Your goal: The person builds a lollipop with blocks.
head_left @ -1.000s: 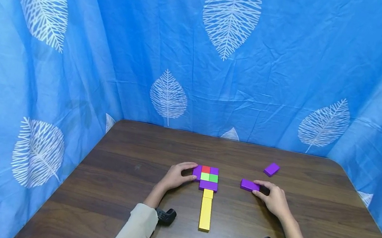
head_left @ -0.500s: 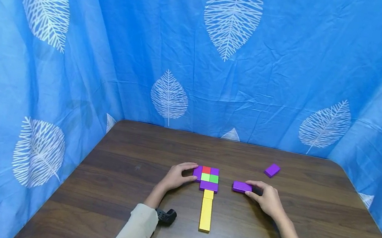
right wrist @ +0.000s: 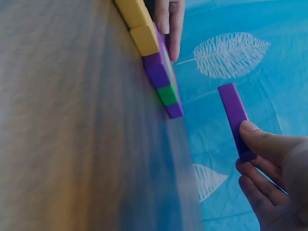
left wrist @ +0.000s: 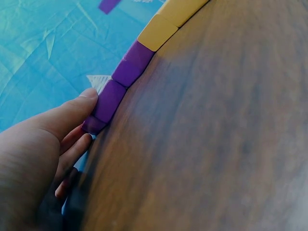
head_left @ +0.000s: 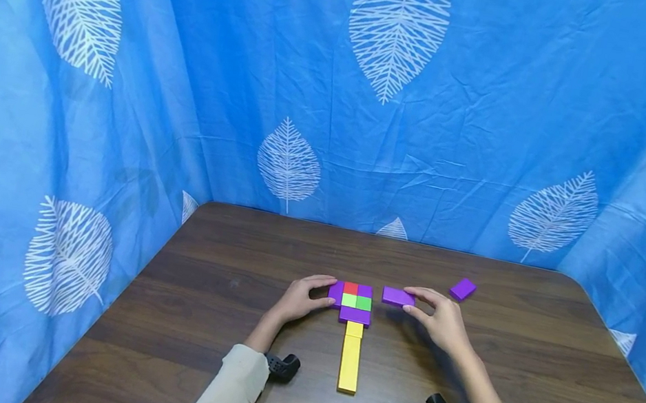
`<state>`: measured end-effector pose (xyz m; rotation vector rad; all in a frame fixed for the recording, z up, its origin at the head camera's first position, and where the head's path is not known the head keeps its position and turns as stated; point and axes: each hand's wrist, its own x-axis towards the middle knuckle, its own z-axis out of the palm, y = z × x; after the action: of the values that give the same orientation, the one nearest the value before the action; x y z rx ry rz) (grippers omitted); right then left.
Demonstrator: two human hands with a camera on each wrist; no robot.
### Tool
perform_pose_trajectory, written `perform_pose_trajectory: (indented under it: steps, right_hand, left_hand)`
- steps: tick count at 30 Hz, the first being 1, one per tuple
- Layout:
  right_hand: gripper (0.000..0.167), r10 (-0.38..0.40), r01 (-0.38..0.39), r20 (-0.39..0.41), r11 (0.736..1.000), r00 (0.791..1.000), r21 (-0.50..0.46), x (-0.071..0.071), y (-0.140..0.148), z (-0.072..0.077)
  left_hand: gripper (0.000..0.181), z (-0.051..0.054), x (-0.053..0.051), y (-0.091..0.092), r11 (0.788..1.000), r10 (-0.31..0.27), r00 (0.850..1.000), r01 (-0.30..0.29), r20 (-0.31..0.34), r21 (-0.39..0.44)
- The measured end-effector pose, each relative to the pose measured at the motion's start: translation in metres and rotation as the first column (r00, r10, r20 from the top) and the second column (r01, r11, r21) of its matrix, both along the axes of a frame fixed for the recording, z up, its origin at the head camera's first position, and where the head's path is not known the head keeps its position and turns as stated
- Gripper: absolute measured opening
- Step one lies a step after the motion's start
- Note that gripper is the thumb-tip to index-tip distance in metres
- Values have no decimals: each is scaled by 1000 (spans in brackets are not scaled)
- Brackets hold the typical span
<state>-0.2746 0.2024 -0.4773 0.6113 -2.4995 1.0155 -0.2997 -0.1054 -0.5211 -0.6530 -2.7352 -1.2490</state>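
My right hand (head_left: 444,321) pinches a purple rectangular block (head_left: 398,297) by its right end, between thumb and fingers. In the right wrist view that purple block (right wrist: 234,113) is held up off the table. Just to its left lies a flat cluster of touching blocks: a red block (head_left: 350,288), a light green block (head_left: 348,300), a green block (head_left: 364,303), a small purple block (head_left: 364,291) and a purple block along the near side (head_left: 354,315). My left hand (head_left: 297,301) holds the purple block at the cluster's left side (head_left: 336,293), thumb at its near end, fingers at its far end.
A short yellow block (head_left: 354,329) and a long yellow block (head_left: 349,366) run from the cluster toward me. Another purple block (head_left: 463,289) lies alone at the back right of the brown wooden table (head_left: 186,320). A blue leaf-print curtain (head_left: 468,112) hangs behind the table.
My right hand has carried its purple block left, then away from me, bringing it close to the cluster's right side. My left hand stays on its purple block.
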Motion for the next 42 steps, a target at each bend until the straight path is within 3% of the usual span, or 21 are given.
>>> perform_pose_trajectory:
  steps: [6, 18, 28, 35, 42]
  right_hand:
    - [31, -12, 10, -46, 999, 999, -54, -12, -14, 9]
    - [32, 8, 3, 62, 983, 998, -185, -39, -45, 15]
    - [30, 26, -14, 134, 996, 991, -86, -57, -65, -2]
    - [29, 14, -15, 231, 1000, 973, 0, -59, -70, -12]
    - [30, -5, -4, 244, 999, 970, 38, -62, -69, -17]
  left_hand:
    - [47, 0, 0, -1, 1000, -4, 1000, 4, -5, 9]
    - [47, 0, 0, -3, 1000, -10, 1000, 10, -13, 12]
    - [47, 0, 0, 0, 1000, -10, 1000, 10, -1, -1]
    - [48, 0, -2, 1, 1000, -12, 1000, 12, 11, 6]
    - [48, 0, -2, 0, 1000, -12, 1000, 12, 7, 13]
